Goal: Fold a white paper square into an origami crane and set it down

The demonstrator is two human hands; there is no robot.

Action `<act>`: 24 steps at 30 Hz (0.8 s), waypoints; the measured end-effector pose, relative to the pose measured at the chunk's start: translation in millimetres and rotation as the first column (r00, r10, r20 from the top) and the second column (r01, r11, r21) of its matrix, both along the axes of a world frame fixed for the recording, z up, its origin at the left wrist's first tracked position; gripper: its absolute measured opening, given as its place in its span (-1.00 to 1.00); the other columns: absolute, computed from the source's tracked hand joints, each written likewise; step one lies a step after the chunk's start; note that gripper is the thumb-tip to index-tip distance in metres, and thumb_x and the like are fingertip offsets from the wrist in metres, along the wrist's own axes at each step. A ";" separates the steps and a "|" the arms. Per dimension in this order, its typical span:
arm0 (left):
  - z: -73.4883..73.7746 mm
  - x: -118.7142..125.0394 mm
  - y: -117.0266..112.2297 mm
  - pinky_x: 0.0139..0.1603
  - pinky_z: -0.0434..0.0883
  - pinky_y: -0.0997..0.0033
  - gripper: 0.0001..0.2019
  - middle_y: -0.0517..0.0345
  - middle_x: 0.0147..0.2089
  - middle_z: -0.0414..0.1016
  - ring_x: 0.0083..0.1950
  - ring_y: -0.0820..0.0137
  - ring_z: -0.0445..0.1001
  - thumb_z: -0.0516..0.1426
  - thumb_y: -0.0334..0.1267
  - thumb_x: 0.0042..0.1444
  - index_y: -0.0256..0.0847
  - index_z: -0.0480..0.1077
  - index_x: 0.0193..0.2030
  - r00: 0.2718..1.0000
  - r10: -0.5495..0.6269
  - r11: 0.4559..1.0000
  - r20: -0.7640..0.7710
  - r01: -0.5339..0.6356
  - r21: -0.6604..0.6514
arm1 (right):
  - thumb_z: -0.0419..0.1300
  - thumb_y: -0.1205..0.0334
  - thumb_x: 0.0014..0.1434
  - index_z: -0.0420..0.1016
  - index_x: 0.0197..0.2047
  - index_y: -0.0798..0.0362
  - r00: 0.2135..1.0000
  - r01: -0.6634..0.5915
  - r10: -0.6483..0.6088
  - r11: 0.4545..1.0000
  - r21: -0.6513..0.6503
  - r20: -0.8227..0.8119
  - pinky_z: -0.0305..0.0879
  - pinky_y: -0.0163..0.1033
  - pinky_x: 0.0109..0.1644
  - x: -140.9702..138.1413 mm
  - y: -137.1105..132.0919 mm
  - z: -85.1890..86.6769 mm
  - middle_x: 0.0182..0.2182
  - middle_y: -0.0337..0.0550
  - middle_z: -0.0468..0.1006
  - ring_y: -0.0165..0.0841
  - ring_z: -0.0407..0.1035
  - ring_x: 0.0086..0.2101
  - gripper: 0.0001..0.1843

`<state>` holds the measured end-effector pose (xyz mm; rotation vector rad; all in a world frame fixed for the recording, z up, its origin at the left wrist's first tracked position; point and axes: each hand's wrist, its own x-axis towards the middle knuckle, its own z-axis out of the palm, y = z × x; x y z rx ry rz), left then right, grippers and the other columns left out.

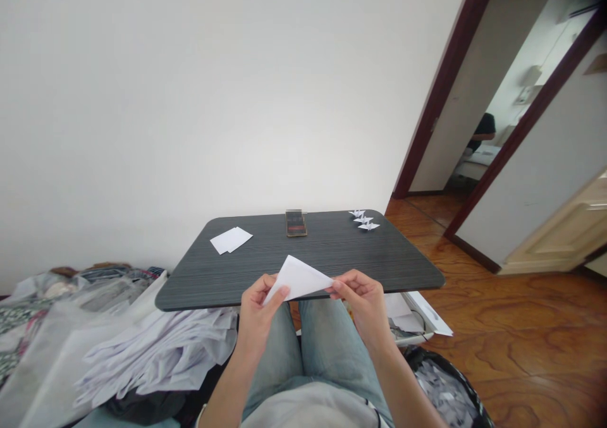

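Note:
A sheet of white paper (300, 279), folded into a triangle, is held up just over the near edge of the dark table (265, 260). My left hand (260, 301) pinches its lower left corner, thumb on top. At the right tip, the thumb and fingers of my right hand (359, 295) are closed on the paper. One point of the triangle faces away from me. White paper sheets (231, 239) lie overlapping on the table's left side. Three folded paper cranes (368, 226) stand at the far right.
A phone-like dark object on a small stand (296, 224) is at the table's back, near the wall. Piled clothes (156, 352) lie at left. A box (420, 320) and a black bag of scraps (448, 390) sit at right. A person (482, 131) is beyond the doorway.

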<state>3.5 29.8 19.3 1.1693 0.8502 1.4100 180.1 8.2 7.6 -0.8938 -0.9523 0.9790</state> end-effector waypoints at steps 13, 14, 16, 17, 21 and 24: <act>-8.5 0.3 4.6 -0.42 0.19 0.56 -0.76 0.30 -0.54 0.37 -0.48 0.53 0.26 0.26 -0.26 -0.13 -0.25 0.26 -0.59 0.984 0.177 0.984 -0.007 -0.177 0.000 | 0.36 0.18 -0.09 0.49 -0.52 0.10 0.997 -0.011 0.006 0.998 -0.066 -0.077 0.39 -0.45 -0.44 -3.6 2.0 -0.4 -0.59 -0.20 0.59 -0.43 0.49 -0.52 -0.81; -9.0 0.0 5.0 -0.42 0.19 0.56 -0.76 0.30 -0.55 0.36 -0.48 0.53 0.26 0.25 -0.26 -0.12 -0.25 0.26 -0.58 0.983 0.184 0.983 -0.015 -0.184 0.005 | 0.34 0.16 -0.06 0.48 -0.48 0.09 0.995 -0.022 0.016 0.998 -0.057 -0.094 0.40 -0.44 -0.44 -3.2 1.5 -0.3 -0.57 -0.19 0.60 -0.42 0.50 -0.50 -0.81; -9.7 -0.6 5.6 -0.41 0.19 0.57 -0.76 0.30 -0.54 0.35 -0.46 0.53 0.26 0.25 -0.25 -0.11 -0.24 0.25 -0.57 0.981 0.194 0.981 -0.027 -0.194 0.010 | 0.29 0.10 0.01 0.48 -0.40 0.07 0.990 -0.035 0.030 0.999 -0.041 -0.135 0.41 -0.43 -0.45 -2.2 0.8 -0.5 -0.53 -0.17 0.61 -0.40 0.51 -0.48 -0.80; -9.7 -0.9 5.7 -0.40 0.20 0.56 -0.76 0.30 -0.52 0.36 -0.45 0.52 0.26 0.25 -0.25 -0.10 -0.24 0.25 -0.57 0.980 0.195 0.981 -0.029 -0.194 0.010 | 0.26 0.07 0.03 0.48 -0.36 0.07 0.989 -0.042 0.036 0.998 -0.040 -0.146 0.41 -0.43 -0.46 -1.6 0.7 -0.7 -0.52 -0.16 0.62 -0.40 0.51 -0.47 -0.78; -7.9 -0.8 4.9 -0.39 0.20 0.56 -0.76 0.28 -0.49 0.38 -0.44 0.52 0.26 0.24 -0.25 -0.09 -0.24 0.24 -0.56 0.981 0.193 0.981 -0.034 -0.193 0.013 | 0.27 0.05 0.01 0.52 -0.38 0.10 0.994 -0.081 0.075 0.994 -0.074 -0.076 0.41 -0.43 -0.47 -1.1 1.8 -0.6 -0.51 -0.13 0.62 -0.41 0.50 -0.49 -0.75; -6.8 -0.4 4.5 -0.40 0.19 0.57 -0.75 0.29 -0.50 0.37 -0.44 0.53 0.25 0.25 -0.26 -0.11 -0.24 0.23 -0.56 0.979 0.200 0.980 -0.048 -0.199 0.020 | 0.29 0.07 -0.01 0.53 -0.45 0.11 0.996 -0.086 0.086 0.993 -0.083 -0.010 0.41 -0.43 -0.46 -2.5 2.3 0.3 -0.52 -0.13 0.61 -0.43 0.48 -0.51 -0.76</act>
